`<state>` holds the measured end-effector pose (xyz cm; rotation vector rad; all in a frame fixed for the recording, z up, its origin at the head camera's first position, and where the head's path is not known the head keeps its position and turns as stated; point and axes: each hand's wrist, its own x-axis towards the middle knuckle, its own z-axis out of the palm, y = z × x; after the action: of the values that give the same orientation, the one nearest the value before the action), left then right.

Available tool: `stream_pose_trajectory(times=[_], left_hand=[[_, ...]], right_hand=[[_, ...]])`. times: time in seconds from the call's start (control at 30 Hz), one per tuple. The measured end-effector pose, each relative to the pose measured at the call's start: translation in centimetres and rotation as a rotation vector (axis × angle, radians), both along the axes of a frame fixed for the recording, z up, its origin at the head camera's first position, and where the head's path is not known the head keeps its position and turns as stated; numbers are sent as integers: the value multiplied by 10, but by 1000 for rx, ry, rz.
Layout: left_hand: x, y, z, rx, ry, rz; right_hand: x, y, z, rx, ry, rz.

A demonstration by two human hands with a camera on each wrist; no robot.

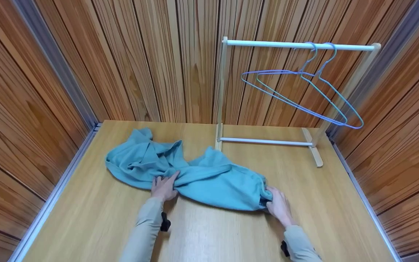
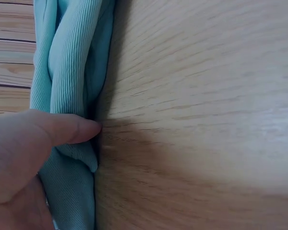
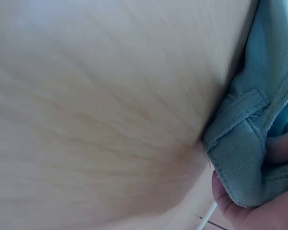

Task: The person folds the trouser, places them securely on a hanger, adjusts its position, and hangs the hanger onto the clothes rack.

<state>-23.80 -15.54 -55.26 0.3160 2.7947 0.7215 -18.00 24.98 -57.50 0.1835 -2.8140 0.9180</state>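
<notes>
A teal twill garment (image 1: 216, 185) lies bunched lengthwise across the table, its right end gathered into an open edge with a dark inside. My left hand (image 1: 164, 187) rests at the near edge of the cloth around its middle, thumb and fingers spread. In the left wrist view the thumb (image 2: 77, 129) lies straight across the ribbed folds; the fingertips are hidden. My right hand (image 1: 279, 205) grips the garment's right end. Close up, the finger and thumb of the right hand (image 3: 269, 211) pinch a stitched band, beside a sewn strip that looks like a belt loop (image 3: 240, 115).
A small clothes rack (image 1: 267, 141) with white bars and wooden sides stands at the back right of the wooden table (image 1: 96, 222). Two wire hangers, one blue-purple (image 1: 355, 112) and one greenish (image 1: 327, 97), hang from its top bar. Wood-patterned walls (image 1: 180, 72) enclose the table.
</notes>
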Motion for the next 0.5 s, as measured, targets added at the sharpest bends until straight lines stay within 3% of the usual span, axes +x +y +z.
stream_pose_trajectory(times=[0.03,0.1,0.13,0.27,0.5], left_hand=[[0,7,-2,-31,9,23],[-11,15,-22,-87,25,71],[-13,19,-27,-117,48,106],[-16,21,-29,-153,137,117],[-17,19,-28,-187,299,38]], right_hand=[[-3,7,-1,-7,-41,2],[-12,22,-14,-23,-92,-9],[-14,26,-14,-40,-113,-10],[-16,28,-19,-50,-108,-71],[-12,30,-14,-56,-119,-134]])
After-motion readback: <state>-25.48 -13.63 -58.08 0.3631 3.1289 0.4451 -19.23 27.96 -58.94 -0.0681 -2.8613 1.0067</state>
